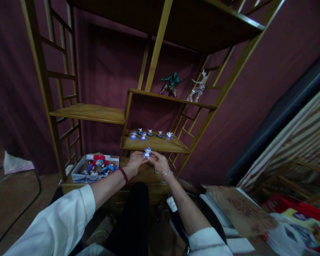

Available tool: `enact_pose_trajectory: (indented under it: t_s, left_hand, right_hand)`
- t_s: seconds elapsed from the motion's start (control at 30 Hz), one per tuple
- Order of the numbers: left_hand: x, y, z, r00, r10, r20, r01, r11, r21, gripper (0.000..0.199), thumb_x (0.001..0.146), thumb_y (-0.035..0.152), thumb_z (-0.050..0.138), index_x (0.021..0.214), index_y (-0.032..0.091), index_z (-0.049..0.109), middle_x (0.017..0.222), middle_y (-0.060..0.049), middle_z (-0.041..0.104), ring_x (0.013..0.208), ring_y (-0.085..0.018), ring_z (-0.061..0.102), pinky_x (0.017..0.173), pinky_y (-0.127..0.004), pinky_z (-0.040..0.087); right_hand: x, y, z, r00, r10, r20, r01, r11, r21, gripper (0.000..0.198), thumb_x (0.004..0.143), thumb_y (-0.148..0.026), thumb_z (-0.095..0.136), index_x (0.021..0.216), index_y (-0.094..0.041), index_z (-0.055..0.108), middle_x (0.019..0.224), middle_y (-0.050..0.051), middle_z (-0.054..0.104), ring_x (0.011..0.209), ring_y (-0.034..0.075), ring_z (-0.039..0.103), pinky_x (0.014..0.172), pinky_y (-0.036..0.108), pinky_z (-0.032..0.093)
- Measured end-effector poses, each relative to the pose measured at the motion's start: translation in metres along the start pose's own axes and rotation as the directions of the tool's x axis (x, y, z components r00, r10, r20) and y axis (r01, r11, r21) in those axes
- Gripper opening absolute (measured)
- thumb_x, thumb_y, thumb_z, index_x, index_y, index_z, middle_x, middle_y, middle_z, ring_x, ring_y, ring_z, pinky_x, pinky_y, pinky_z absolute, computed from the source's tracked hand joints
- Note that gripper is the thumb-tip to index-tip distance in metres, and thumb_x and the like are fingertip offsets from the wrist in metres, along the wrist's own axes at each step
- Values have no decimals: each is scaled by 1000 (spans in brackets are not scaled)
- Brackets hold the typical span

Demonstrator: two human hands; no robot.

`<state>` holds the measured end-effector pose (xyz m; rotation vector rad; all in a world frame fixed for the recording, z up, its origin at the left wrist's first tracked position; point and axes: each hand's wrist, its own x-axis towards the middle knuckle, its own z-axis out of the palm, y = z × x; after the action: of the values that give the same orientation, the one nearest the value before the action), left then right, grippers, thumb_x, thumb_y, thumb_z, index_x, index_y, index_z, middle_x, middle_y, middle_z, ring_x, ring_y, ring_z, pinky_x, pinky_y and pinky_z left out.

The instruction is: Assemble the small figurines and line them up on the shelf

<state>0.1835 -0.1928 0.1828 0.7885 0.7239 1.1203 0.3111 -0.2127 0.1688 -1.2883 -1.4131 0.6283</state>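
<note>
Figurine (147, 152) — two-handed hold
Left hand (135, 162) and right hand (160, 164) pinch its base, fingers nearly closed — before the shelf (164, 144).

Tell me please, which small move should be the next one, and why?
Probably, set the toy onto the low shelf: the fingers hold it near that shelf, where similar small figures already stand, with space in front of them.
</note>
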Motion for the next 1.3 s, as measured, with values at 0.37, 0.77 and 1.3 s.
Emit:
enact_pose_trajectory:
  t_s: [0.37,0.77,1.3]
  left_hand:
    - [7,11,21,999,-10,-32,11,1000,15,19,69,-7,55,68,11,50,61,-2,60,62,-10,61,78,-31,50]
    - [38,7,44,999,20,-31,-20,1000,-7,18,68,-1,62,70,12,50,61,-1,59,61,-9,60,74,-29,52]
    - [70,6,66,998,55,13,-56,997,50,14,68,0,56,63,13,53,64,-3,62,66,-11,60,77,-29,49]
  right_hand:
    - [19,1,-14,1000,2,-5,-1,995,99,40,59,-27,68,96,-15,62,95,7,67,92,20,62,88,36,47]
    - [48,-2,-35,999,12,38,-17,994,109,37,55,-25,71,89,-16,61,92,6,68,88,19,63,86,36,48]
    - [91,17,-56,999,29,46,-30,1000,9,35,54,-29,73,85,-15,62,83,4,68,83,18,63,83,33,48]
